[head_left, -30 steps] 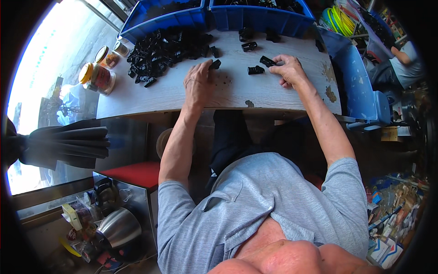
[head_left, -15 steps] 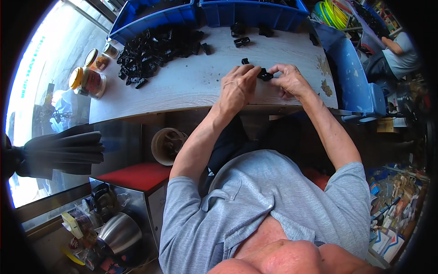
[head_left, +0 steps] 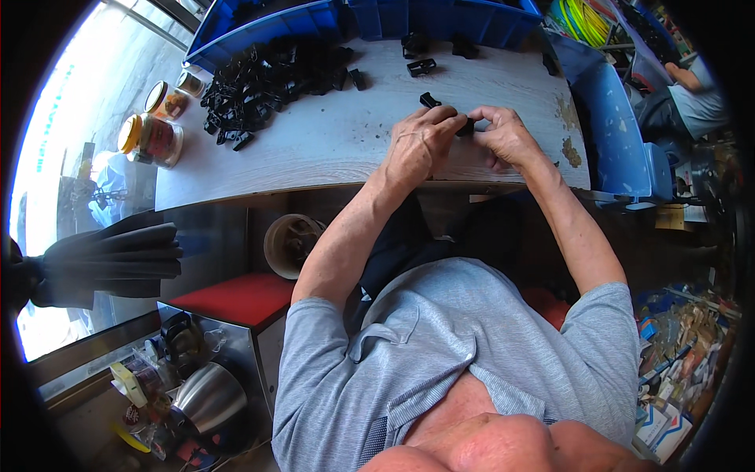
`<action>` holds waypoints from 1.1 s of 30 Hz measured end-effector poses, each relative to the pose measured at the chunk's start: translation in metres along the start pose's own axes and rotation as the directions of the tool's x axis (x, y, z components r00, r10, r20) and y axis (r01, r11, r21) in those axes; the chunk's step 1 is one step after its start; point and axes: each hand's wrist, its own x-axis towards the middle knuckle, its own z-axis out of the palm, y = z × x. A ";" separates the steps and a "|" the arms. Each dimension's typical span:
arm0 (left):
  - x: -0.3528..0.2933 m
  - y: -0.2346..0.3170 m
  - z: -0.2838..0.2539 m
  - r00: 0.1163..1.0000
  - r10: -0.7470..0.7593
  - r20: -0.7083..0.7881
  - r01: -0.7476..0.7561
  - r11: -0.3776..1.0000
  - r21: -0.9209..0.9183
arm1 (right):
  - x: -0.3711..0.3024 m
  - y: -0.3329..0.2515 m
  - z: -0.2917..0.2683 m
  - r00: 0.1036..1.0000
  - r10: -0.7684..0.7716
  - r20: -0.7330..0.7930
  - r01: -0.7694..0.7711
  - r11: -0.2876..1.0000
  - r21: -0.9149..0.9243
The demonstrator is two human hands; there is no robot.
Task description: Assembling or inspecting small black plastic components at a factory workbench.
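Over the front part of the white table, my left hand (head_left: pixel 423 141) and my right hand (head_left: pixel 507 138) are close together. Between them is a small black plastic part (head_left: pixel 465 127), held by the fingers of both. Another black piece (head_left: pixel 429 100) shows just beyond my left fingers; whether that hand touches it I cannot tell. Farther back lie a few loose black parts, among them a rectangular one (head_left: pixel 421 68). A large heap of similar black parts (head_left: pixel 259 86) covers the table's back left.
Blue bins (head_left: pixel 271 38) stand along the table's far edge. Jars (head_left: pixel 151 140) line its left side. A light blue crate (head_left: pixel 617 134) is at the right, with another person (head_left: pixel 692 98) beyond it. Below are a bucket (head_left: pixel 289 245) and a red-topped cabinet (head_left: pixel 234 299).
The black part between my hands has turned and now shows less beyond the fingers. The black piece past my left fingers shows more. Both hands sit slightly farther right in the picture.
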 end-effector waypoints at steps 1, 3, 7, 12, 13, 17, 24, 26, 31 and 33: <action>0.000 0.000 0.000 1.000 0.002 0.022 -0.002 1.000 0.006 | 0.000 0.000 0.000 1.000 0.003 0.001 -0.003 1.000 0.001; -0.002 -0.001 0.000 0.999 0.004 0.052 -0.005 1.000 0.015 | -0.001 -0.001 0.002 1.000 -0.015 -0.005 0.015 1.000 -0.025; -0.004 -0.001 -0.002 0.992 0.036 0.119 -0.049 0.993 0.108 | 0.000 0.001 0.004 0.998 -0.050 -0.044 0.051 0.999 0.010; -0.010 0.005 -0.004 0.991 0.051 0.126 -0.070 0.987 0.148 | -0.002 -0.002 0.001 0.999 -0.052 0.005 0.052 0.998 0.036; -0.010 0.005 -0.005 0.990 0.045 0.133 -0.065 0.987 0.149 | -0.002 -0.003 0.001 0.998 -0.060 0.009 0.060 0.998 0.036; -0.010 0.003 -0.009 0.996 0.036 0.082 -0.041 0.997 0.060 | -0.003 -0.005 0.000 0.999 -0.039 0.021 0.040 0.999 -0.035; 0.008 -0.073 -0.051 0.915 -0.252 -0.315 0.373 0.825 0.423 | -0.005 0.002 -0.003 0.997 0.036 -0.072 -0.015 0.961 0.277; 0.008 -0.085 -0.050 0.907 -0.345 -0.242 0.421 0.768 0.482 | 0.005 0.015 -0.011 0.992 0.028 -0.125 0.019 0.933 0.360; -0.008 -0.086 -0.040 0.943 -0.294 -0.157 0.333 0.814 0.477 | 0.024 0.043 -0.054 0.927 0.124 -0.354 0.113 0.807 0.579; -0.012 -0.079 -0.040 0.946 -0.246 -0.209 0.314 0.855 0.413 | 0.025 0.056 -0.078 0.875 0.177 -0.451 0.146 0.791 0.594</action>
